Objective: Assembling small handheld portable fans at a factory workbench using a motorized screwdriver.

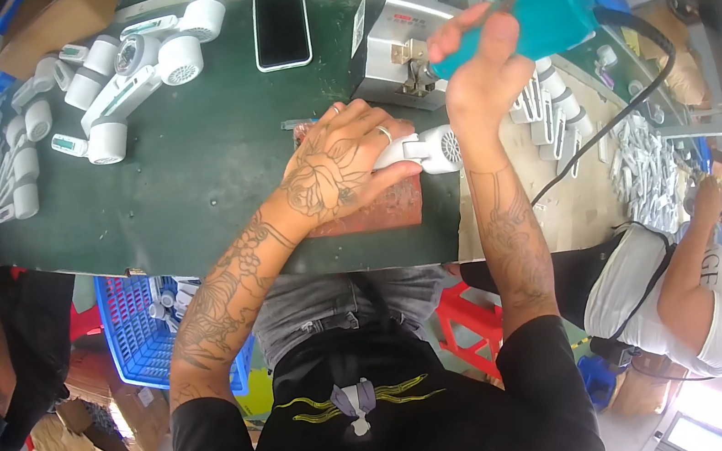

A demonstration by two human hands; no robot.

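Observation:
My left hand [340, 156] presses a small white handheld fan [439, 151] down, its fingers wrapped over the handle and the round grille end pointing right. Beneath them lies a reddish-brown pad [377, 211] at the table's near side. Raised to the right, my right hand [487, 69] grips a teal electric screwdriver [555, 19] with a black cord [651, 88]. The screwdriver's tip points left, at the front of a grey metal box-shaped machine [403, 30], likely a screw feeder; whether it touches is hard to see.
White fans [125, 88] cluster on the green table [188, 176] at left, beside a black-screened phone [280, 29]. More fans [553, 111] rest on cardboard [592, 161] at right. A blue basket [131, 327] stands below the table edge. Other people work at both sides.

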